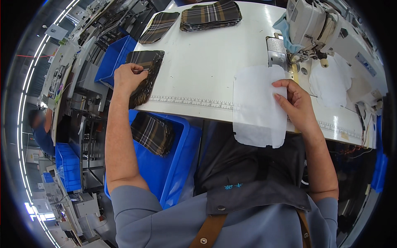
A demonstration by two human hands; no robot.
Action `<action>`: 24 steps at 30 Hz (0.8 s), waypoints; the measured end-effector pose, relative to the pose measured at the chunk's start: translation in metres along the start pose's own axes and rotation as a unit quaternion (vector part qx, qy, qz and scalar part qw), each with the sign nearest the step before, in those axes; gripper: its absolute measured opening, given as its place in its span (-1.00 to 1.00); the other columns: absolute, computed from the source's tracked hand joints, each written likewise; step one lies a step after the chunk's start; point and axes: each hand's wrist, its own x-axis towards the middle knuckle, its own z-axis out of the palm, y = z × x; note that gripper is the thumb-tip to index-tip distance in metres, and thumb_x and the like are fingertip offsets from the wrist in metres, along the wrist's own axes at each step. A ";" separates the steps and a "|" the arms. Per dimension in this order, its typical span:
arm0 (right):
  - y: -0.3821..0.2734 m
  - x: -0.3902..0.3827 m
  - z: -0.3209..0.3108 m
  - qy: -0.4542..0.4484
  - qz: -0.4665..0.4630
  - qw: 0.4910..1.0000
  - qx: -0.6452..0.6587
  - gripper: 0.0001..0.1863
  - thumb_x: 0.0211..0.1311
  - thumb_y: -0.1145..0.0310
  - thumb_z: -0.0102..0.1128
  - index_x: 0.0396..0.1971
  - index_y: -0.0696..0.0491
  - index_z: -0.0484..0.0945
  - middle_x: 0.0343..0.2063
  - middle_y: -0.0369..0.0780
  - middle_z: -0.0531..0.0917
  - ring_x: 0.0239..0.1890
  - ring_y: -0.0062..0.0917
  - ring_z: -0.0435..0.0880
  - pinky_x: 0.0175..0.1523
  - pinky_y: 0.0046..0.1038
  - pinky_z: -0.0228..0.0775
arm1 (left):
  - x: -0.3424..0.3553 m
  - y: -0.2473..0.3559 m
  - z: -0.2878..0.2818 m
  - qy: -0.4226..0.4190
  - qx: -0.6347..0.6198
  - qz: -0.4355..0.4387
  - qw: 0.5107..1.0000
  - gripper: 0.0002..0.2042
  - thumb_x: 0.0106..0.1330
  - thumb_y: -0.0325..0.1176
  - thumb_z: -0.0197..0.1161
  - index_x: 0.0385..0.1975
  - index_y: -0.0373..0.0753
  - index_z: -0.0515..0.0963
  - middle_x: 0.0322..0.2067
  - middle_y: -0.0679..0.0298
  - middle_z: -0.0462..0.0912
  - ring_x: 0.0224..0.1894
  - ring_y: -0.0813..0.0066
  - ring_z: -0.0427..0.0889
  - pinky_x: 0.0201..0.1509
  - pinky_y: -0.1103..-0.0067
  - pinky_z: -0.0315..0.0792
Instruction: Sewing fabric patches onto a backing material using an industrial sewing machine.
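Note:
At the table's left edge, my left hand [130, 78] rests over a stack of dark plaid fabric pieces [144, 93], thumb and fingers pinched together; I cannot make out whether they grip the top piece. My right hand [297, 102] holds the right edge of a thin white sheet, like interfacing [257, 105], between thumb and fingers. This sheet has rounded corners and small notches. It lies partly on the table and hangs over the front edge above my lap. Just beyond it stands the sewing machine [316, 29], its needle area close to the sheet's far right corner.
More plaid pieces [211, 15] are stacked at the table's far side, beside a smaller plaid pile [159, 27]. White sheets [331, 80] lie under the machine arm. A blue bin [182, 165] with plaid pieces [153, 134] stands below the table's left front. A measuring scale [190, 102] runs along the front edge.

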 end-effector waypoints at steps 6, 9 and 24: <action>0.003 -0.001 -0.001 0.001 -0.008 1.000 -0.008 -0.73 0.35 0.52 0.29 0.03 0.11 0.62 -0.42 -0.46 0.50 -0.43 -0.82 0.33 -0.30 -0.69 0.23 | 0.005 0.009 0.002 0.008 0.038 0.000 0.999 -0.66 0.04 -0.17 0.50 -0.22 -0.19 0.81 -0.27 0.17 0.83 -0.14 0.25 0.81 0.06 0.42 0.62; 0.003 -0.002 0.000 0.007 -0.012 1.000 -0.007 -0.73 0.35 0.51 0.30 0.02 0.10 0.62 -0.45 -0.47 0.47 -0.44 -0.82 0.30 -0.33 -0.68 0.20 | 0.003 0.020 0.006 0.057 0.074 0.025 0.995 -0.69 0.04 -0.23 0.47 -0.22 -0.23 0.81 -0.32 0.15 0.83 -0.22 0.27 0.82 0.00 0.43 0.63; 0.000 -0.003 -0.001 0.003 -0.011 1.000 -0.012 -0.74 0.35 0.50 0.30 0.01 0.11 0.62 -0.41 -0.42 0.57 -0.41 -0.80 0.40 -0.27 -0.67 0.31 | 0.018 -0.011 0.006 0.019 -0.030 -0.020 0.999 -0.76 0.04 -0.18 0.46 -0.37 -0.17 0.83 -0.39 0.20 0.83 -0.28 0.38 0.80 -0.05 0.50 0.61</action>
